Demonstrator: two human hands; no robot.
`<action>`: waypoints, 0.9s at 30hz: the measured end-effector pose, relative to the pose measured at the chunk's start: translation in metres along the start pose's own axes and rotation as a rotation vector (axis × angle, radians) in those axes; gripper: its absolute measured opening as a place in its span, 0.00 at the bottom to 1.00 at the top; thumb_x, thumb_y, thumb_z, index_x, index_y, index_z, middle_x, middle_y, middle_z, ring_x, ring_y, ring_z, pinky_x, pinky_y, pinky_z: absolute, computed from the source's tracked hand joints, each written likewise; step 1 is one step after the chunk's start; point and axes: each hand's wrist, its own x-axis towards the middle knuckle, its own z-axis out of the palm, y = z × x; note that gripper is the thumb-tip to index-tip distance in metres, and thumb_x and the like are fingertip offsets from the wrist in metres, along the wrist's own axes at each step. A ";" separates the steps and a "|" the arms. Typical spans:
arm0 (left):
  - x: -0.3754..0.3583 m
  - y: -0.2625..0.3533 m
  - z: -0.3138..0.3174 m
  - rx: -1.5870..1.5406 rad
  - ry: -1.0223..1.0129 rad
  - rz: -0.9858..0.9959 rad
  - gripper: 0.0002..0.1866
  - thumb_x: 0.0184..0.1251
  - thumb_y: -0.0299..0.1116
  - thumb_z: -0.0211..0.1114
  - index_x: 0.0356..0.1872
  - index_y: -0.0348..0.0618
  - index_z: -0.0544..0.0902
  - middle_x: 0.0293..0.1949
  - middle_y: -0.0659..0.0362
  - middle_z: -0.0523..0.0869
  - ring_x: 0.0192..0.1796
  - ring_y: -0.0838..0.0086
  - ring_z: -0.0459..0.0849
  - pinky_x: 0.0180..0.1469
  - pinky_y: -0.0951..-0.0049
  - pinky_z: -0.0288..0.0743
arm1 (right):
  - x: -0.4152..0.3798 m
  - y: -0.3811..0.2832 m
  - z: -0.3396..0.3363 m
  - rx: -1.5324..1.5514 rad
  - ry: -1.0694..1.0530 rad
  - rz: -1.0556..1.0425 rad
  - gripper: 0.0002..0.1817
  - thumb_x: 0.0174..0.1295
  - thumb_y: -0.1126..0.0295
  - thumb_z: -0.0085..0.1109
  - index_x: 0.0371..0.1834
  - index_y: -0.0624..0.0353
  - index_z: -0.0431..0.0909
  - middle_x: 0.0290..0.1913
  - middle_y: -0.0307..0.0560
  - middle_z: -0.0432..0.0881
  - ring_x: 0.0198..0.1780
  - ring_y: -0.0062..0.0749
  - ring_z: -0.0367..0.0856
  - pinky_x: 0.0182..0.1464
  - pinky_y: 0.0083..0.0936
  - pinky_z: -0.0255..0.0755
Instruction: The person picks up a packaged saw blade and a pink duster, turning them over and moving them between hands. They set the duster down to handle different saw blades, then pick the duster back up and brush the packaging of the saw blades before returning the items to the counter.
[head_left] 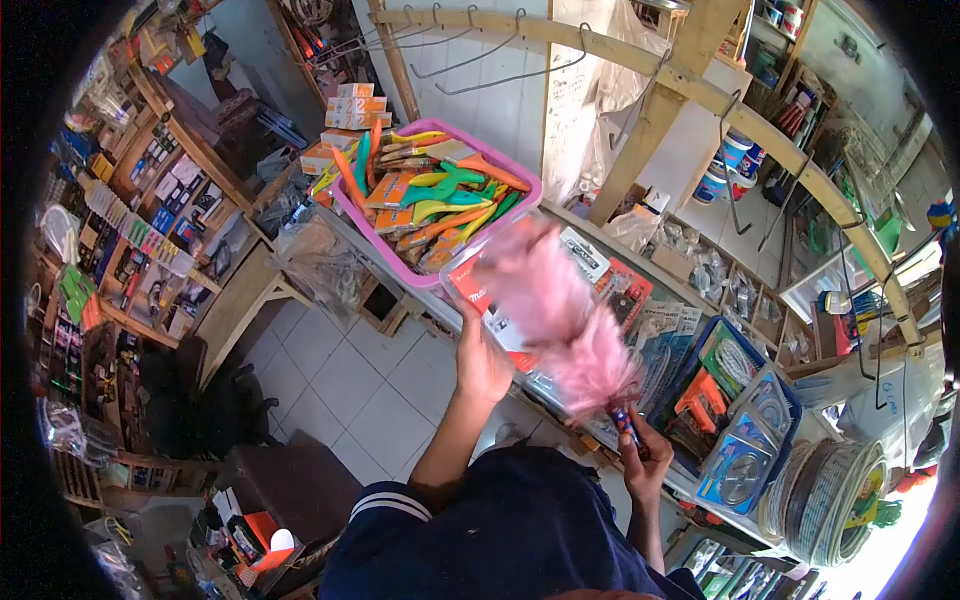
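My left hand grips the near edge of a red-and-white blister pack, tilted up in front of the counter. My right hand is wrapped round the dark patterned handle of a pink feather duster. Its fluffy head is smeared by motion and covers much of the pack, so the contents are hidden. Just beyond stands a pink basket of tools with orange, green and yellow handles.
Along the counter to the right lie packaged goods, a dark blue tray and rolls of cable. Bare metal hooks hang from a wooden rail above. Crowded shelves line the left, over a tiled floor.
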 end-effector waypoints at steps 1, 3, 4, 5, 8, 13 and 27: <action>-0.003 -0.001 0.022 0.223 0.236 0.073 0.29 0.78 0.56 0.46 0.67 0.45 0.68 0.64 0.58 0.75 0.65 0.64 0.74 0.65 0.57 0.70 | 0.000 -0.002 -0.001 -0.024 -0.070 -0.045 0.20 0.60 0.70 0.68 0.55 0.67 0.82 0.34 0.45 0.85 0.33 0.20 0.77 0.36 0.18 0.69; -0.001 0.002 0.008 0.341 0.236 0.076 0.32 0.77 0.59 0.46 0.70 0.45 0.64 0.66 0.57 0.73 0.68 0.63 0.72 0.68 0.54 0.66 | 0.007 -0.007 -0.002 -0.068 -0.210 -0.149 0.20 0.61 0.71 0.68 0.55 0.67 0.81 0.35 0.45 0.85 0.33 0.20 0.77 0.37 0.18 0.69; -0.005 0.008 0.000 0.322 0.172 0.013 0.34 0.76 0.60 0.45 0.71 0.45 0.64 0.67 0.57 0.73 0.68 0.63 0.71 0.69 0.54 0.65 | 0.008 -0.005 -0.002 -0.083 -0.213 -0.184 0.20 0.59 0.73 0.69 0.55 0.67 0.82 0.34 0.44 0.85 0.34 0.20 0.77 0.37 0.18 0.69; -0.007 0.012 -0.006 0.301 0.109 -0.050 0.35 0.76 0.61 0.45 0.72 0.45 0.63 0.67 0.57 0.73 0.69 0.63 0.71 0.70 0.53 0.64 | 0.009 -0.007 0.002 -0.057 -0.122 -0.164 0.20 0.58 0.73 0.70 0.54 0.68 0.82 0.34 0.45 0.85 0.34 0.20 0.77 0.37 0.18 0.69; 0.002 0.010 0.023 0.198 0.119 0.003 0.35 0.76 0.60 0.44 0.72 0.45 0.62 0.65 0.56 0.74 0.67 0.62 0.73 0.69 0.53 0.67 | 0.011 -0.012 0.010 -0.035 -0.020 -0.162 0.19 0.56 0.75 0.71 0.52 0.68 0.83 0.33 0.46 0.84 0.32 0.21 0.77 0.37 0.19 0.69; -0.004 0.023 0.029 0.254 0.195 -0.059 0.33 0.77 0.59 0.44 0.74 0.50 0.58 0.69 0.59 0.67 0.71 0.66 0.66 0.68 0.53 0.67 | 0.018 -0.006 0.017 -0.080 -0.139 -0.286 0.21 0.54 0.78 0.72 0.52 0.65 0.83 0.31 0.45 0.83 0.31 0.22 0.77 0.35 0.20 0.69; -0.015 0.026 0.003 0.247 -0.185 0.001 0.33 0.77 0.59 0.46 0.71 0.45 0.64 0.66 0.57 0.74 0.69 0.62 0.71 0.71 0.50 0.63 | -0.001 -0.002 0.028 -0.148 -0.211 -0.179 0.23 0.66 0.67 0.62 0.62 0.67 0.77 0.35 0.39 0.82 0.32 0.16 0.74 0.35 0.15 0.68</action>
